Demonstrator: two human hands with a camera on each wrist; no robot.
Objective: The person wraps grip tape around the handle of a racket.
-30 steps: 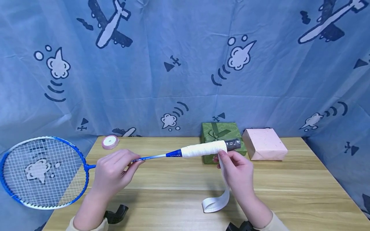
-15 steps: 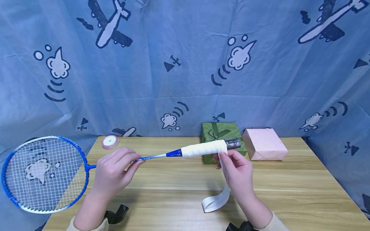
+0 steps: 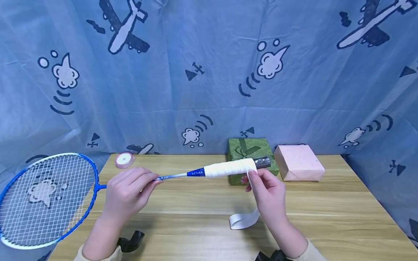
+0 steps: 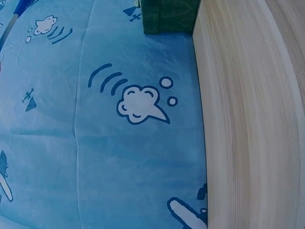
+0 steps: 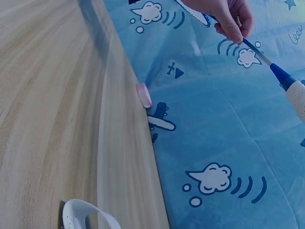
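A blue badminton racket is held level above the wooden table [image 3: 196, 203], its strung head [image 3: 45, 199] out past the left edge. My left hand [image 3: 154, 180] pinches the thin shaft [image 3: 173, 176]. White grip tape [image 3: 228, 168] covers most of the handle, leaving a dark butt end [image 3: 262, 162] bare. My right hand [image 3: 250, 177] pinches the tape just under the handle's right end. The loose tail [image 3: 243, 220] curls down to the table. In the right wrist view the left hand [image 5: 224, 14] grips the shaft [image 5: 259, 55], and the tail [image 5: 88, 214] shows at the bottom.
A green gift box [image 3: 249, 152] and a pink box [image 3: 298, 163] stand at the back right, just behind the handle. A pink ribbon roll [image 3: 124, 160] lies at the back left. Black objects [image 3: 130, 242] sit at the near edge. A blue printed curtain [image 3: 209, 72] surrounds the table.
The racket has turned about its shaft, so the head looks larger and reaches lower. The loose tape tail has been drawn up and is shorter. Both hands keep their holds.
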